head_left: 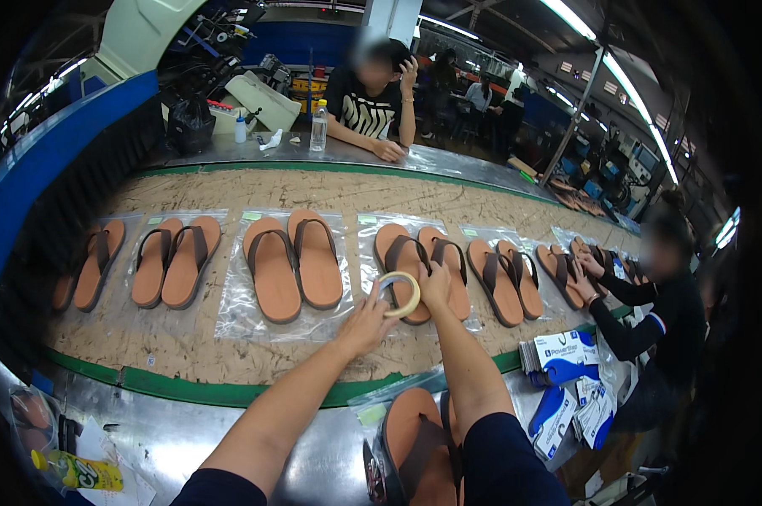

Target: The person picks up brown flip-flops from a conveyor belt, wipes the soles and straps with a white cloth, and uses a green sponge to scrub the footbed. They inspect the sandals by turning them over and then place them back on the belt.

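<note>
A pair of tan flip-flops with dark brown straps lies on a clear plastic bag in front of me, the left flip-flop (391, 242) and the right flip-flop (458, 295) side by side. My left hand (369, 324) grips a roll of pale tape (415, 297) over the left flip-flop's heel. Just right of the roll, my right hand (436, 289) reaches down between the two flip-flops, by the straps. Its fingers are closed together; whatever they pinch is too small to make out. Another pair (278, 274) rests on its bag to the left.
More pairs line the brown belt (187, 337), edged in green. A co-worker (651, 287) at the right handles a flip-flop; another person (372, 101) sits across. Printed cards (566, 350) are stacked at right. One flip-flop (410, 430) lies near me, beside a yellow bottle (81, 472).
</note>
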`<control>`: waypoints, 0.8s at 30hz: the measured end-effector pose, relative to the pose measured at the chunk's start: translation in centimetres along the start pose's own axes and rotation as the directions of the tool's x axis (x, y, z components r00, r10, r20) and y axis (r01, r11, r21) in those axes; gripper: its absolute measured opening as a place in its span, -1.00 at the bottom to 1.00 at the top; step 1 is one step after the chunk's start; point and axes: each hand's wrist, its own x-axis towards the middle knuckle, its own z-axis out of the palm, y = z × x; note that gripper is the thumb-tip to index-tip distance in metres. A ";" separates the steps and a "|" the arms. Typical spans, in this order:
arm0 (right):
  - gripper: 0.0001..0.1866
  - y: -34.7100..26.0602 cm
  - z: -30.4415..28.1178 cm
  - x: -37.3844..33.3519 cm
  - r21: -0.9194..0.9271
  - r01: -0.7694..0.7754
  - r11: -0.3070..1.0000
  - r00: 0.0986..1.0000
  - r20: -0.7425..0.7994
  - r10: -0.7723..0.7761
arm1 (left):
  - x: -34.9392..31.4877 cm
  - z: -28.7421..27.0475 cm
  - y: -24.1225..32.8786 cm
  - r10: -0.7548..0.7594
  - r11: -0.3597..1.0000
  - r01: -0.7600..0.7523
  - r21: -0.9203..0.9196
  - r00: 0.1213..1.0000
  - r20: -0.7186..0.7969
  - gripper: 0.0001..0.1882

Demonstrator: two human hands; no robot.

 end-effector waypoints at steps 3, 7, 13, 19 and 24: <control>-0.65 2.1 -1.6 1.1 0.025 -0.037 0.999 0.999 -0.025 0.038 | -1.0 -0.6 1.5 -0.086 0.994 0.077 0.076 0.989 0.119 -0.60; -0.68 6.4 -8.4 4.0 0.417 -0.228 0.880 0.974 0.095 0.207 | -2.8 -0.2 1.9 -0.090 0.971 0.063 0.230 0.990 0.111 -0.57; -0.69 -3.6 -19.4 -4.5 0.936 0.027 0.351 1.000 -0.026 -0.009 | -5.6 -4.1 4.7 -0.108 0.880 0.043 0.472 0.988 0.111 -0.40; -0.64 -9.7 -23.0 -11.0 0.971 0.068 -0.228 0.998 -0.064 0.024 | -6.8 -6.9 5.8 -0.105 0.874 0.053 0.482 0.991 0.082 -0.37; -0.62 -14.9 -23.0 -18.6 0.918 -0.017 -0.397 0.999 0.000 -0.045 | -12.1 -10.5 7.5 -0.198 0.923 0.176 -0.341 0.980 -0.031 -0.40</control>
